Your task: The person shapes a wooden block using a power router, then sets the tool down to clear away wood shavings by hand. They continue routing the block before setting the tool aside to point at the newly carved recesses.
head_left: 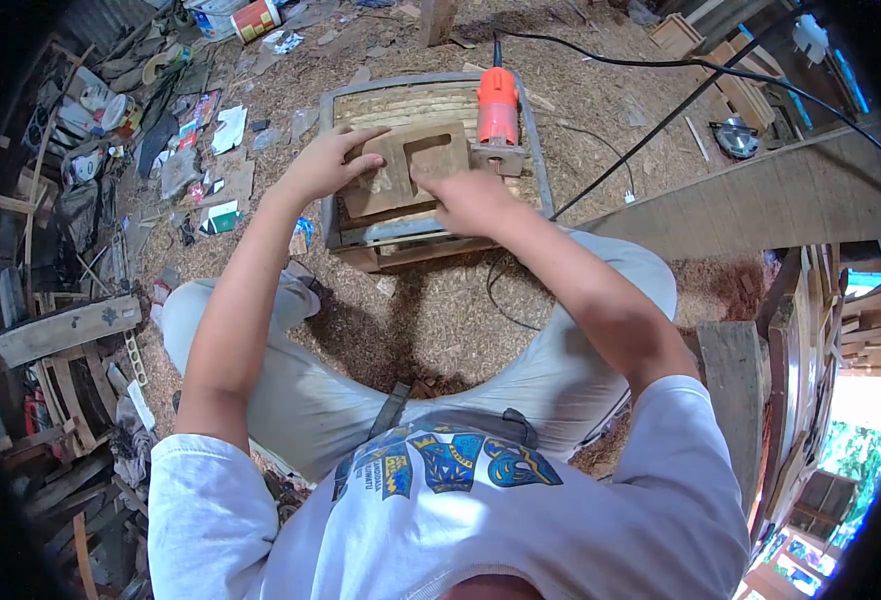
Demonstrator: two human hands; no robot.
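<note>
A flat wooden board (378, 183) with a cut-out recess along its far and middle part lies tilted on a slatted wooden stand. My left hand (328, 163) rests on its left side, thumb and fingers gripping the far left corner. With its index finger at the recess and the other fingers curled by the near right edge, my right hand (475, 203) holds the board too. Just right of the board stands an orange power trimmer (497, 108), upright on its base plate, touched by neither hand.
The slatted stand (330, 225) has a grey frame. Black cables (650, 62) run from the trimmer across the upper right. A wide plank (740, 195) lies at right. Wood shavings cover the floor (430, 330); scrap wood and litter lie at left. A circular saw (733, 138) sits further right.
</note>
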